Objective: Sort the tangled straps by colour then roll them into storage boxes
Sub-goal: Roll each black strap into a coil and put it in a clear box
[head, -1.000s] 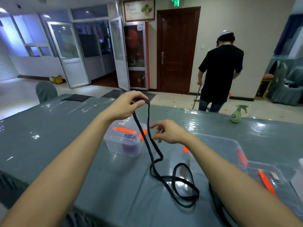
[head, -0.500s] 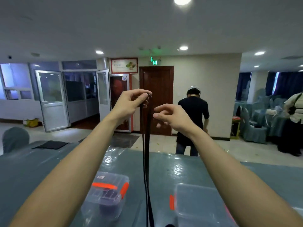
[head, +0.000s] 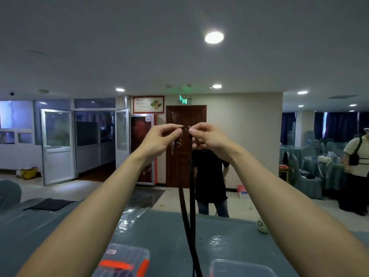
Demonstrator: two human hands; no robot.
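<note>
Head view, sole camera | worn on my head, facing forward | my left hand (head: pixel 159 139) and right hand (head: pixel 208 138) close, centre | table (head: pixel 159 232) at lower edge

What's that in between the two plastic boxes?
The black strap hangs down between the lidded box and the right box, as the head view shows.

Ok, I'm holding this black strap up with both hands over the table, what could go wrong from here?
1. The black strap hangs in two strands that meet low over the table; rolling now could trap a twist.
2. Its lower end runs out of view between the lidded box and the open box, so it might snag on a rim.
3. The left hand and right hand only pinch the top; a slip would likely drop it.
</note>
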